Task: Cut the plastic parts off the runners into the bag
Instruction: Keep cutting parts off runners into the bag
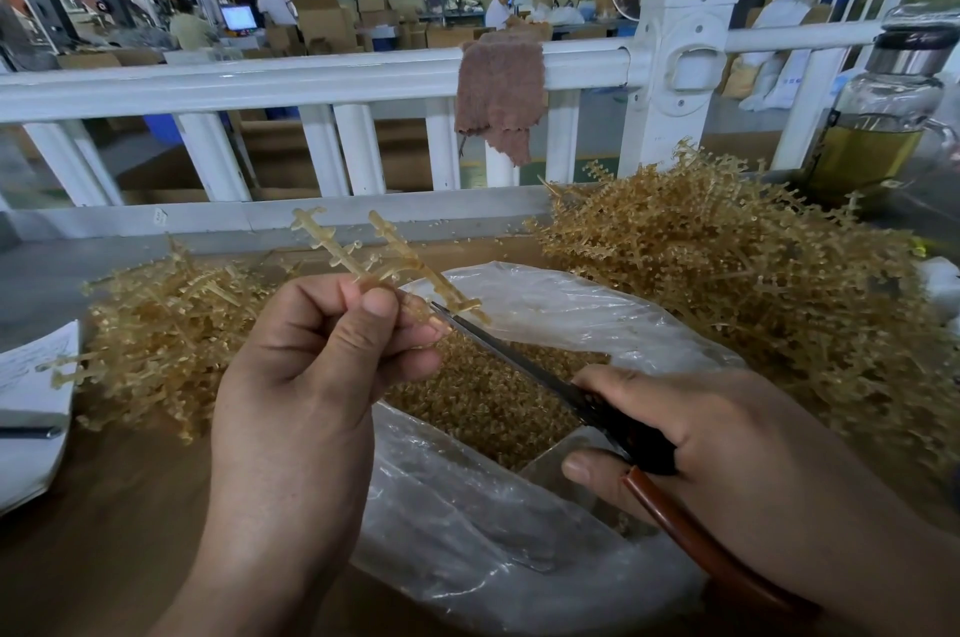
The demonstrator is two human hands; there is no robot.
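left of the bag (561, 309): runner pile (166, 324) sitting on the bench (130, 506) | above the bag: left hand (311, 376) fingers pinching one runner (332, 249) | scissors (498, 346) tips nosing at its lower branch, so mid-trim I'd say | right hand (727, 439) fingers curling round them at the bag's right edge | next: squeezing shut so bits are dropping onto the cut parts (483, 392) inside the bag

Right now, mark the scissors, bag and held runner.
scissors (498, 348): head view, mid blade.
bag (561, 309): head view, far wall, bare plastic.
runner (410, 265): head view, stem where the branches meet.
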